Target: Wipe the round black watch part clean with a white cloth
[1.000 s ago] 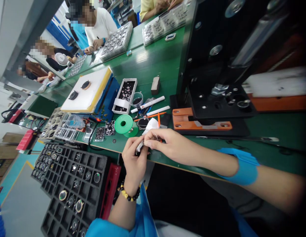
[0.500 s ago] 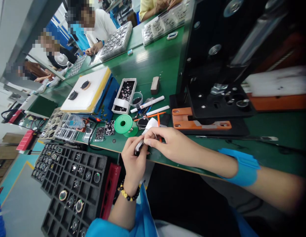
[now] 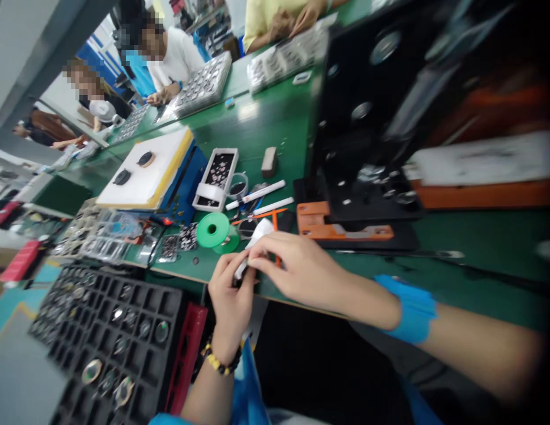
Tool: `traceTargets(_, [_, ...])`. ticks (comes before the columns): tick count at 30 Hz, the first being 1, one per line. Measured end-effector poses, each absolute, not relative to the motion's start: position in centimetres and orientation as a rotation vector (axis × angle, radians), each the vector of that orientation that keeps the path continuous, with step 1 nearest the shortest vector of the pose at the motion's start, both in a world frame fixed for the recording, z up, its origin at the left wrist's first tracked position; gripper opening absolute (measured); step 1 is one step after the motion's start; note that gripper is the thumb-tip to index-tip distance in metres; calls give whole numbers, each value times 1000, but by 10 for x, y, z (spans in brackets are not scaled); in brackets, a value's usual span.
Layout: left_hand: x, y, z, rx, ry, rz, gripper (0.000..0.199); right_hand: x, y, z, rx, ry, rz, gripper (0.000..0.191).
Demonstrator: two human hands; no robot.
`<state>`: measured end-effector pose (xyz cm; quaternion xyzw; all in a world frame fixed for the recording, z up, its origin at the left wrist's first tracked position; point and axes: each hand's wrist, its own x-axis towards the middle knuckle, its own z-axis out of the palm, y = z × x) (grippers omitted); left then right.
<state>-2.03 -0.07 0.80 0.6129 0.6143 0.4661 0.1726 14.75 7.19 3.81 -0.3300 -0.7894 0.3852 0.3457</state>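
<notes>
My left hand, with a black-and-gold bead bracelet, is closed around a small black-and-silver piece. Fingers cover most of that piece, so its full shape is hidden. From the right, my right hand meets it with thumb and forefinger pinched at its edge; whatever lies between those fingertips is hidden. A blue band wraps my right wrist. Just behind the hands is a white object, partly covered. A green spool stands left of it on the bench.
A black fixture with an orange base piece occupies the right. Left are a blue box with a white top and a parts tray. Dark compartment trays with round watch parts sit lower left. Co-workers sit across the bench.
The camera view has shifted, so the bench things appear farther left. Both hands stay together at the small piece, with their grip much the same.
</notes>
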Motion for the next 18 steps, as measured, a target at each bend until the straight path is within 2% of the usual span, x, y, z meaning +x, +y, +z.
traceTargets(7, [-25,0,3,1753,1811,1299,19,154,74,26,-543,-2251,187,19])
traceTargets(12, [-26,1,4,1805,1810,1302,19,153,76,24,-547,-2326,80,22])
traceTargets(18, [-26,3,3,1771,1834,1285,19,158,78,37,-437,-2291,-216,21])
